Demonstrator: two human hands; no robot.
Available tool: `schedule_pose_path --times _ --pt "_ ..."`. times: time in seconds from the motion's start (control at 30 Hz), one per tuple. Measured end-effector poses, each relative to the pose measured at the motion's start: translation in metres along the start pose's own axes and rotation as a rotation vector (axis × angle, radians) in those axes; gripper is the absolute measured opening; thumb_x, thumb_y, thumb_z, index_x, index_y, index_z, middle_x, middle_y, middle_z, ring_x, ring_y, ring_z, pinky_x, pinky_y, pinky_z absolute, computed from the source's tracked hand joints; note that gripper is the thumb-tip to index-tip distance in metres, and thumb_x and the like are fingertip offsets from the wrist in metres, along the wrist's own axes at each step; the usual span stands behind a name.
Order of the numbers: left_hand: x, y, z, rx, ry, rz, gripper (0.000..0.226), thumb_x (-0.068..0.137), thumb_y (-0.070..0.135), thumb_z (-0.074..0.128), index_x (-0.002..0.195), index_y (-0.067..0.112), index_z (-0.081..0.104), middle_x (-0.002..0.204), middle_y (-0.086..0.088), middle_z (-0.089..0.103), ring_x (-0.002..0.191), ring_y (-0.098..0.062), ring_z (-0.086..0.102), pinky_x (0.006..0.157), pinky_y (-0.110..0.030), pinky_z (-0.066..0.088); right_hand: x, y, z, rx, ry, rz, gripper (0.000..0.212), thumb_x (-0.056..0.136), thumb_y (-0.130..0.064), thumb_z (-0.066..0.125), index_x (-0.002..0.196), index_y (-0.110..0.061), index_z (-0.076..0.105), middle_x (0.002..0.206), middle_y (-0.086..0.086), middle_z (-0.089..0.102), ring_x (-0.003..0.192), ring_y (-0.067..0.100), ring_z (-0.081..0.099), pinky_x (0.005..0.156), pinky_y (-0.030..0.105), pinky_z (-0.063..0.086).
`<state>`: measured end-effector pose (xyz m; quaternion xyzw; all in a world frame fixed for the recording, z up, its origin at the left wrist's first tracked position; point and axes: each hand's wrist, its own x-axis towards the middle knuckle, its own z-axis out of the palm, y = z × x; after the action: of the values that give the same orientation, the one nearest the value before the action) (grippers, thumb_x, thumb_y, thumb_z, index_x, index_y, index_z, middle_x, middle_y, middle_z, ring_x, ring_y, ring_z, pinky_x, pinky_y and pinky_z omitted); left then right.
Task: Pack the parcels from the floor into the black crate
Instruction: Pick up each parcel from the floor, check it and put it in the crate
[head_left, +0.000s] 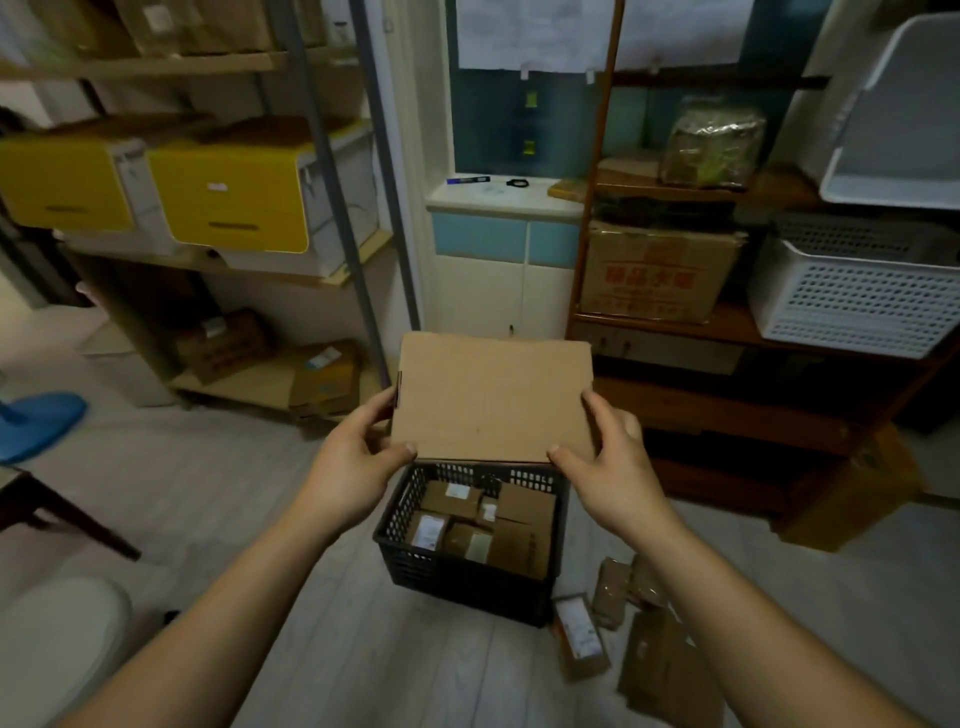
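Observation:
I hold a flat brown cardboard parcel (491, 397) in the air above the far edge of the black crate (457, 579). My left hand (358, 457) grips its lower left corner and my right hand (605, 457) grips its lower right corner, thumbs on top. The crate stands on the floor below my hands and holds several brown parcels (483, 519), some with white labels. More brown parcels (623, 623) lie on the floor to the right of the crate.
A metal shelf rack (332, 218) with yellow boxes stands at the left. At the right is a wooden shelf unit (727, 395) with a carton and white baskets. A white cabinet (498, 280) is behind the crate. A blue stool (36, 423) is at far left.

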<state>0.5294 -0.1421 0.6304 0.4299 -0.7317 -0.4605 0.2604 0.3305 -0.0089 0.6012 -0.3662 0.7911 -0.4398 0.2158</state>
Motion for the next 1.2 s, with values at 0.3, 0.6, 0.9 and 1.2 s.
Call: schedule_pose_path --times 0.3,0.6,0.9,1.2 --pt "0.09 -0.034 -0.012 0.089 -0.142 -0.081 0.079 0.081 0.008 0.068 0.146 0.021 0.024 0.129 0.004 0.048 0.099 -0.005 0.048 0.09 -0.026 0.044 0.074 -0.004 0.055 -0.072 -0.105 0.065 0.081 0.088 -0.032 0.065 0.152 -0.023 0.016 0.146 -0.003 0.018 0.114 0.005 0.03 0.104 0.02 0.033" --pt "0.23 -0.076 -0.032 0.242 -0.146 -0.093 0.082 0.081 0.014 0.07 0.147 0.027 0.022 0.125 0.011 0.048 0.109 -0.007 0.047 0.093 -0.027 0.043 0.208 -0.007 0.127 -0.109 -0.169 0.088 0.074 0.092 -0.037 0.059 0.152 -0.025 0.017 0.149 -0.004 0.016 0.13 0.018 0.035 0.108 0.03 0.034" --pt "0.342 -0.147 -0.024 0.441 -0.339 -0.028 0.067 0.081 0.024 0.069 0.139 0.03 0.036 0.122 0.008 0.055 0.111 -0.016 0.056 0.086 -0.028 0.049 0.275 0.022 0.193 -0.189 -0.163 0.224 0.07 0.092 -0.033 0.059 0.15 -0.023 0.022 0.152 0.003 0.02 0.131 0.02 0.033 0.104 0.024 0.031" --pt "0.418 -0.321 0.07 0.567 -0.545 -0.076 0.067 0.091 0.029 0.057 0.147 0.02 0.022 0.149 -0.009 0.026 0.129 -0.026 0.041 0.106 -0.032 0.036 0.328 0.164 0.306 -0.356 -0.224 0.406 0.074 0.093 -0.041 0.054 0.152 -0.024 0.013 0.154 0.009 0.018 0.136 0.025 0.029 0.11 0.034 0.031"
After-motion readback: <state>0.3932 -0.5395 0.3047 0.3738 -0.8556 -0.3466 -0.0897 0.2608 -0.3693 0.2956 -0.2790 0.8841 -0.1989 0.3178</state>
